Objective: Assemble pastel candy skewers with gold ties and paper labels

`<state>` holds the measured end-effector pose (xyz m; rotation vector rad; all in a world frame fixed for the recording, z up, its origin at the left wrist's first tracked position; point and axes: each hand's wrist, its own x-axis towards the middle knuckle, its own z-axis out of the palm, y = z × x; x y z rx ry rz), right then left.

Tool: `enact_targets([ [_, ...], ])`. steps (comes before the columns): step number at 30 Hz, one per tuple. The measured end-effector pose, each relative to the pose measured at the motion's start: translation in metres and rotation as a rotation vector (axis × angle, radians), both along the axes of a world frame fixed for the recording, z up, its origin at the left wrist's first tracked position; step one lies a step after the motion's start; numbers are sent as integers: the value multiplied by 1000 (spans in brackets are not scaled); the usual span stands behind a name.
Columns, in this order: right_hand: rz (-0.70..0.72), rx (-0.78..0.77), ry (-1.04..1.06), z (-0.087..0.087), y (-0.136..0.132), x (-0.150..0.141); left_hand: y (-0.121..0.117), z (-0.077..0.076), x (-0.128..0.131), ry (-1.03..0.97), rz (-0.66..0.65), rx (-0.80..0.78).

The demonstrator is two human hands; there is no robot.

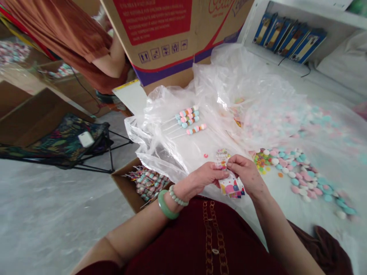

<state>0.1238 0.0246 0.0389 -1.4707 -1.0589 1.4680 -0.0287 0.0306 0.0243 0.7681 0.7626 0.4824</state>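
Note:
My left hand point(205, 177) and my right hand point(246, 175) meet over a small printed cellophane packet point(231, 186), pinching its top edge between their fingers. The packet is clear with bright pink, blue and yellow print. Just beyond my hands, several candy lollipop sticks point(187, 121) with pastel beads lie on a crumpled clear plastic sheet point(160, 145). Loose pastel round candies point(304, 177) are spread to the right of my right hand. A small mound of multicoloured sprinkle-like candies point(260, 160) lies closest to that hand.
An open cardboard box point(129, 187) of finished candy sticks stands at my left. A large printed carton point(160, 34) looms ahead. Beyond it, a person in a rust-coloured garment point(71, 42) stands at the upper left. A folding stool point(65, 141) sits on the concrete floor, and a shelf holds blue packages point(289, 42).

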Motion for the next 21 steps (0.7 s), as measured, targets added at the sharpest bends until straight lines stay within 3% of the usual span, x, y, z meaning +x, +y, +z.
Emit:
enact_targets([
  [6, 12, 97, -33, -1, 9, -32, 9, -13, -16, 62, 537, -76],
  [9, -29, 112, -108, -11, 6, -50, 15, -18, -20, 44, 721, -61],
  [12, -67, 145, -205, -23, 5, -60, 17, -18, -19, 9, 783, -59],
  [16, -21, 99, -189, -32, 10, -61, 14, -14, -24, -43, 757, -44],
  [21, 72, 22, -146, -34, 22, -67, 16, -18, -50, -94, 741, -54],
])
